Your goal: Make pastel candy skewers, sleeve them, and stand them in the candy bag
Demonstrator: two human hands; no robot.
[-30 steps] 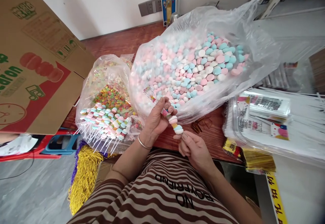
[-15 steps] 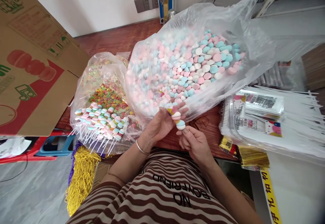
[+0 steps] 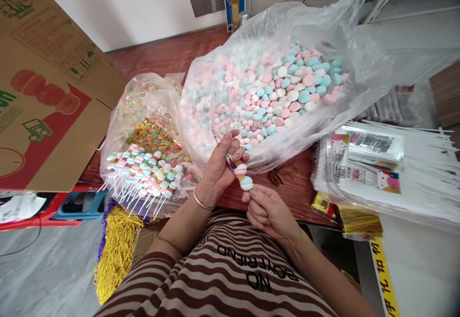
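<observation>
Between my two hands is a marshmallow skewer (image 3: 246,182), with pink-and-white and blue-and-white pieces and a yellowish bit between them. My left hand (image 3: 222,164) is closed around its upper end, where a small blue, red and yellow printed piece shows. The thumb and fingers of my right hand (image 3: 269,209) pinch its lower end, just under the blue-and-white piece; the stick itself is hidden. Beyond my hands lies a large clear bag of loose pink, blue and white marshmallows (image 3: 283,99). Finished-looking marshmallow skewers (image 3: 145,171) are heaped to the left.
Under the heap, a clear bag (image 3: 124,96) contains colourful ring candies (image 3: 156,137). At right, a plastic tray (image 3: 318,183) bears white sticks (image 3: 427,164) and printed packets (image 3: 377,145). Gold ties (image 3: 359,221) lie by its front edge. A cardboard box (image 3: 53,92) stands left.
Both hands have shifted a little to the left with the skewer. My left fingers, more spread before, have curled in around its upper end.
</observation>
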